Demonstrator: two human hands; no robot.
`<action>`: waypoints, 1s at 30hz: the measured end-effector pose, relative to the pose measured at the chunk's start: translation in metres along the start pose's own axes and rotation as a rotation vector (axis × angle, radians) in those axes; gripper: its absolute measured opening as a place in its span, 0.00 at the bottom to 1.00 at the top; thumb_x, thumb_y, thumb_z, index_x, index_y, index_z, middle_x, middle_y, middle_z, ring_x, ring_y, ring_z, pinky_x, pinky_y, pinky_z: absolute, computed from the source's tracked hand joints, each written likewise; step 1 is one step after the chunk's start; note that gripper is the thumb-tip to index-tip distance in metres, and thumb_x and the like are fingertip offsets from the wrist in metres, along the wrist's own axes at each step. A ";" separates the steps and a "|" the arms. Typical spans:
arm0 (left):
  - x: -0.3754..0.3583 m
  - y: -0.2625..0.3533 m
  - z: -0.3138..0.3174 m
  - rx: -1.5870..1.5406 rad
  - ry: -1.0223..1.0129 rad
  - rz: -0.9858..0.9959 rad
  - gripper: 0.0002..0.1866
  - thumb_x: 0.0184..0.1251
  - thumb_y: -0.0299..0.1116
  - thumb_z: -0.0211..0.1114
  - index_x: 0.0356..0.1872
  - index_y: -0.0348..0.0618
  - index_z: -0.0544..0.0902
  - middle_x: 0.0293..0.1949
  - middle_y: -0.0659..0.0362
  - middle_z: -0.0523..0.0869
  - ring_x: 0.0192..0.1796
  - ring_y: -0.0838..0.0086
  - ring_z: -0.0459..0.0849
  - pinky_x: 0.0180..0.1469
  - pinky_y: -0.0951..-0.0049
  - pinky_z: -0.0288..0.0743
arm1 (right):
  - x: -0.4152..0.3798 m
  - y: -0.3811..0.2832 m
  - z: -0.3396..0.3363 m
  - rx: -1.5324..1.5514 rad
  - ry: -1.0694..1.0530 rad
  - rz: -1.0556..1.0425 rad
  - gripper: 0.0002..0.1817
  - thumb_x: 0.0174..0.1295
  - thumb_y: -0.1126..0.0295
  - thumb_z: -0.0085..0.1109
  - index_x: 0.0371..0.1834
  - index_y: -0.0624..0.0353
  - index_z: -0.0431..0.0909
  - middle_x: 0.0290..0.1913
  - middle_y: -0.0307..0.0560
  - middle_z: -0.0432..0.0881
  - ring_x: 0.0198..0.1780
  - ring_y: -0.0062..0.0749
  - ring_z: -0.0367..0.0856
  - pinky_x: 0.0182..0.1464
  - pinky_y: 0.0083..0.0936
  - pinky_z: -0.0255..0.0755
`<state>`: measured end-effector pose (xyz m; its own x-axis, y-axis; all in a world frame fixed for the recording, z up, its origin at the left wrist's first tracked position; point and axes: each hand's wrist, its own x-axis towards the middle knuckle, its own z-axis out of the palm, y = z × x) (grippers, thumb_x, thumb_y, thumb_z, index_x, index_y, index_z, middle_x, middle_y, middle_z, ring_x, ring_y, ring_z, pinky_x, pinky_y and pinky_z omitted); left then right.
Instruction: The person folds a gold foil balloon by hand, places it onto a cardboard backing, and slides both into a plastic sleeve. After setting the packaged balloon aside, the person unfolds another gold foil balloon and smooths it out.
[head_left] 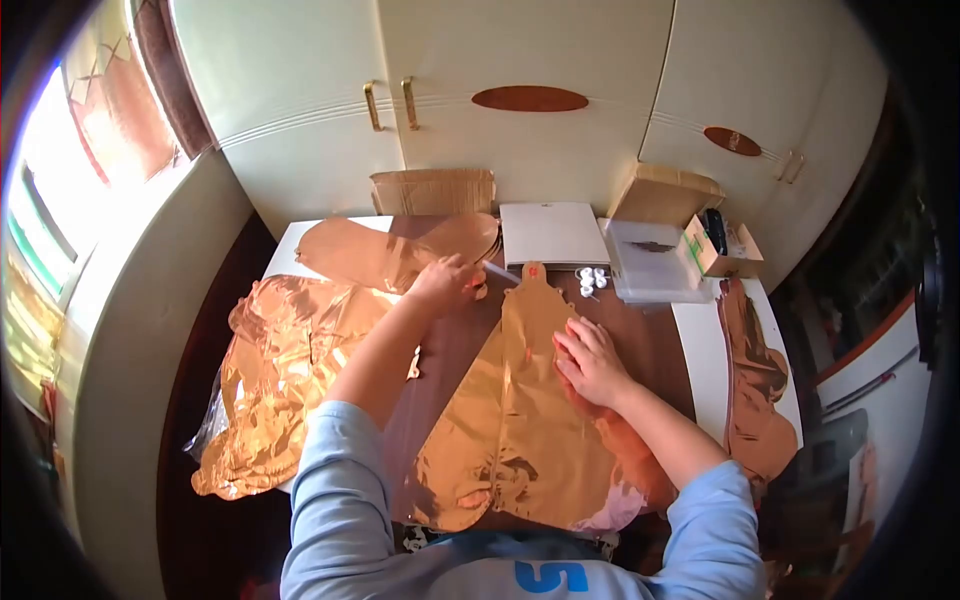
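Observation:
A large copper-coloured foil sheet [510, 410] lies flat before me, narrowing to a tab at its far end. My right hand [592, 362] rests on its right edge with the fingers spread. My left hand [447, 287] is left of the tab, its fingers curled together near the near edge of another foil piece [370, 250]. A thin pale strip or tube [500, 272] runs from near this hand towards the tab; whether the fingers grip it is unclear. Crumpled foil [290, 370] is heaped on the left.
White rolls [592, 281] sit beside a white flat box [553, 234]. Behind them stand a clear plastic tray [650, 265] and a small carton [735, 262] holding a black object. Folded foil [750, 385] lies along the table's right side. Cabinets [520, 60] rise behind.

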<state>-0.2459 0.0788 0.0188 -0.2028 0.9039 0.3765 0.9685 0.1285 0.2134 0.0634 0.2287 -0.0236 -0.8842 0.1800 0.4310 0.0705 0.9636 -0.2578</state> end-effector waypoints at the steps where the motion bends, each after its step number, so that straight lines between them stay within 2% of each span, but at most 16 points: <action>1: 0.006 -0.002 0.003 -0.002 -0.035 -0.001 0.10 0.60 0.33 0.68 0.43 0.48 0.87 0.45 0.54 0.84 0.49 0.56 0.85 0.51 0.58 0.80 | 0.002 0.002 -0.001 0.048 -0.003 -0.004 0.23 0.67 0.60 0.60 0.62 0.59 0.77 0.65 0.58 0.71 0.70 0.55 0.67 0.72 0.49 0.58; 3: 0.011 -0.006 0.011 -0.010 -0.110 -0.013 0.07 0.60 0.32 0.68 0.39 0.52 0.86 0.43 0.56 0.84 0.47 0.58 0.86 0.51 0.60 0.81 | 0.006 0.002 -0.007 0.148 -0.018 -0.014 0.21 0.66 0.62 0.61 0.60 0.59 0.79 0.61 0.57 0.73 0.66 0.53 0.69 0.70 0.46 0.61; 4: 0.011 -0.012 0.016 -0.043 -0.084 -0.024 0.06 0.60 0.32 0.68 0.39 0.52 0.87 0.41 0.55 0.84 0.46 0.59 0.86 0.49 0.60 0.81 | 0.010 0.000 -0.008 0.125 0.038 -0.047 0.18 0.65 0.65 0.62 0.55 0.60 0.81 0.55 0.53 0.74 0.60 0.49 0.72 0.65 0.42 0.66; 7: 0.014 -0.016 0.016 -0.060 -0.070 -0.031 0.05 0.61 0.31 0.67 0.37 0.49 0.88 0.37 0.53 0.85 0.43 0.59 0.87 0.47 0.60 0.81 | 0.021 0.002 -0.011 0.169 -0.013 0.019 0.13 0.64 0.67 0.62 0.49 0.60 0.83 0.52 0.48 0.76 0.57 0.47 0.75 0.61 0.41 0.69; 10: 0.013 -0.006 0.010 -0.482 0.056 -0.310 0.05 0.64 0.31 0.65 0.34 0.44 0.87 0.36 0.51 0.87 0.41 0.53 0.87 0.47 0.58 0.81 | 0.049 0.004 -0.012 0.128 0.072 -0.029 0.10 0.64 0.69 0.61 0.45 0.60 0.84 0.48 0.45 0.78 0.52 0.44 0.78 0.57 0.39 0.72; 13: 0.016 -0.019 0.018 -0.596 0.098 -0.374 0.05 0.66 0.31 0.64 0.36 0.41 0.85 0.38 0.49 0.89 0.41 0.49 0.87 0.47 0.56 0.81 | 0.088 0.008 -0.001 0.286 -0.009 -0.041 0.08 0.64 0.70 0.60 0.43 0.59 0.84 0.46 0.46 0.80 0.50 0.45 0.80 0.57 0.39 0.73; 16: 0.017 -0.010 0.004 -0.376 0.157 -0.336 0.07 0.66 0.32 0.64 0.42 0.42 0.84 0.38 0.48 0.89 0.43 0.48 0.87 0.46 0.55 0.81 | 0.128 0.002 0.019 0.264 -0.030 -0.045 0.09 0.64 0.70 0.60 0.44 0.59 0.85 0.46 0.48 0.80 0.50 0.46 0.81 0.57 0.39 0.74; 19: 0.020 -0.008 0.008 -0.292 0.254 -0.366 0.09 0.64 0.28 0.65 0.45 0.43 0.83 0.39 0.48 0.88 0.44 0.48 0.87 0.46 0.54 0.81 | 0.160 -0.001 0.051 0.102 0.012 -0.194 0.09 0.66 0.68 0.57 0.44 0.58 0.84 0.46 0.48 0.82 0.51 0.46 0.81 0.59 0.42 0.74; 22: 0.016 -0.012 0.007 -0.313 0.173 -0.244 0.15 0.56 0.26 0.71 0.46 0.43 0.84 0.42 0.49 0.87 0.46 0.49 0.87 0.48 0.56 0.82 | 0.188 0.008 0.107 0.003 0.013 -0.103 0.10 0.65 0.67 0.55 0.45 0.56 0.83 0.46 0.46 0.82 0.49 0.48 0.82 0.56 0.40 0.75; 25: 0.012 -0.016 0.003 -0.187 0.155 -0.029 0.24 0.45 0.24 0.76 0.49 0.44 0.85 0.45 0.51 0.86 0.47 0.52 0.86 0.50 0.58 0.82 | 0.198 -0.003 0.087 -0.088 -0.157 -0.303 0.09 0.65 0.67 0.53 0.40 0.56 0.82 0.43 0.44 0.83 0.50 0.46 0.82 0.57 0.40 0.74; 26: 0.010 -0.022 0.003 -0.169 0.127 -0.032 0.30 0.39 0.26 0.78 0.52 0.44 0.85 0.46 0.52 0.85 0.48 0.54 0.86 0.51 0.60 0.83 | 0.199 -0.006 0.083 -0.207 -0.104 -0.424 0.08 0.62 0.68 0.54 0.36 0.56 0.83 0.39 0.43 0.83 0.48 0.43 0.83 0.55 0.38 0.75; 29: 0.006 -0.028 -0.003 -0.164 0.122 0.003 0.23 0.46 0.26 0.75 0.49 0.44 0.87 0.46 0.52 0.86 0.48 0.54 0.86 0.51 0.61 0.82 | 0.203 -0.006 0.085 -0.266 -0.074 -0.431 0.08 0.61 0.69 0.54 0.30 0.56 0.82 0.36 0.43 0.84 0.43 0.42 0.85 0.49 0.39 0.78; 30: 0.006 -0.027 -0.003 -0.215 0.116 -0.061 0.19 0.50 0.26 0.73 0.47 0.43 0.87 0.45 0.52 0.87 0.47 0.54 0.87 0.51 0.61 0.82 | 0.204 -0.003 0.089 -0.243 -0.056 -0.417 0.08 0.61 0.69 0.54 0.30 0.56 0.83 0.36 0.44 0.84 0.41 0.43 0.86 0.46 0.39 0.79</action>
<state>-0.2741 0.0796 0.0183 -0.2867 0.8430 0.4551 0.9035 0.0799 0.4211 -0.1588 0.2451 -0.0118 -0.8831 -0.2357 0.4057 -0.1954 0.9708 0.1389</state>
